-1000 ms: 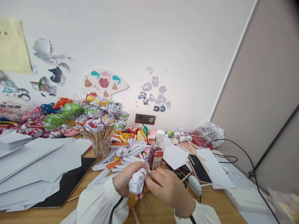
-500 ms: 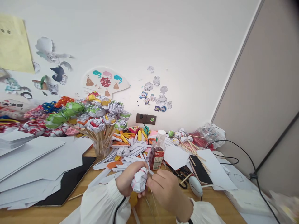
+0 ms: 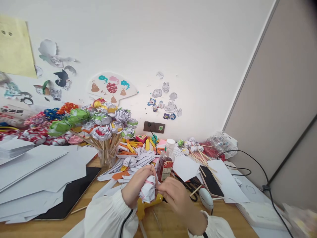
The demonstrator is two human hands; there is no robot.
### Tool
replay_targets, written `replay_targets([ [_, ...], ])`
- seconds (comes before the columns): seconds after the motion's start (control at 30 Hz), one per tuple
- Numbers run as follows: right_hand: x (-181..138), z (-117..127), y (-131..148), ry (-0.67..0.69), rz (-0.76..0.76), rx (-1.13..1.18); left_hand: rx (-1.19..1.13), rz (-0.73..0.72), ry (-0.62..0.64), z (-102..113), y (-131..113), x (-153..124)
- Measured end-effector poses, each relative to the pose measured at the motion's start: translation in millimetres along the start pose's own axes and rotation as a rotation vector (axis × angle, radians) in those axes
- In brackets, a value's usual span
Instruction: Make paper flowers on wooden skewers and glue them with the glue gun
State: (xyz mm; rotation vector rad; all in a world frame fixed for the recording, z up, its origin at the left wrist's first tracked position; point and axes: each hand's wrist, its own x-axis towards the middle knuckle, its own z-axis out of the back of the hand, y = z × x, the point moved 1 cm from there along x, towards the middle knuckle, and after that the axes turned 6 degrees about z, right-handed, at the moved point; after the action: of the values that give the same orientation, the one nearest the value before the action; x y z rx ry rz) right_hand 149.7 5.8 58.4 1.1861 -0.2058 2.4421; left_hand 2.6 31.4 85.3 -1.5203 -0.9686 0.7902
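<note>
My left hand [image 3: 138, 185] is closed around a folded white paper flower [image 3: 148, 190] with pink edging. The bloom faces me just above the wooden table. Right beside it, my right hand [image 3: 174, 196] has thumb and fingers pinched together at the flower's right side. Whatever lies between those fingertips is too small or hidden to make out. Under both hands is a yellow object [image 3: 141, 211], mostly covered, so its kind does not show. Thin pale strands [image 3: 156, 216] appear on the table below the hands.
A brown-red bottle [image 3: 165, 163] stands just behind my hands. Paper flowers on sticks fill a clear cup [image 3: 107, 158] amid paper strips [image 3: 141, 160]. White sheets [image 3: 42, 172] cover the left. Right are a phone [image 3: 211, 181], a white mouse [image 3: 206, 198], scissors [image 3: 193, 190] and cables.
The flower has turned slightly in my left hand and shows more pink. My right hand has shifted a little. More of the yellow object shows beneath. The view has moved slightly.
</note>
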Motion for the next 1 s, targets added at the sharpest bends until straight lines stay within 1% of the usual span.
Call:
replay_targets([
  [0.17,1,4,-2,-0.028,0.034,0.061,-0.019,0.021,0.035,-1,1,1],
  [0.27,1,6,-2,-0.036,0.011,0.089,-0.015,0.039,0.057,-2,3,2],
  [0.33,2,7,-1,-0.035,-0.047,0.135,-0.002,0.039,0.060,-2,4,2],
  [0.4,3,7,0,-0.022,-0.140,0.212,0.017,0.034,0.057,-2,6,2],
  [0.53,4,9,3,0.051,-0.324,0.403,0.072,0.049,0.098,-2,8,1],
  [0.63,2,11,1,0.059,-0.402,0.438,0.153,-0.009,0.086,0,4,1],
  [0.7,2,11,-2,0.022,-0.414,0.376,0.231,-0.098,0.048,2,0,2],
  [0.8,1,9,-5,-0.022,-0.368,0.153,0.352,-0.214,-0.007,6,-6,3],
  [0.9,0,2,-6,0.004,-0.299,-0.082,0.454,-0.261,-0.030,6,-7,2],
  [1.0,-3,-6,-4,0.023,-0.243,-0.203,0.615,-0.330,-0.025,3,-4,-1],
])
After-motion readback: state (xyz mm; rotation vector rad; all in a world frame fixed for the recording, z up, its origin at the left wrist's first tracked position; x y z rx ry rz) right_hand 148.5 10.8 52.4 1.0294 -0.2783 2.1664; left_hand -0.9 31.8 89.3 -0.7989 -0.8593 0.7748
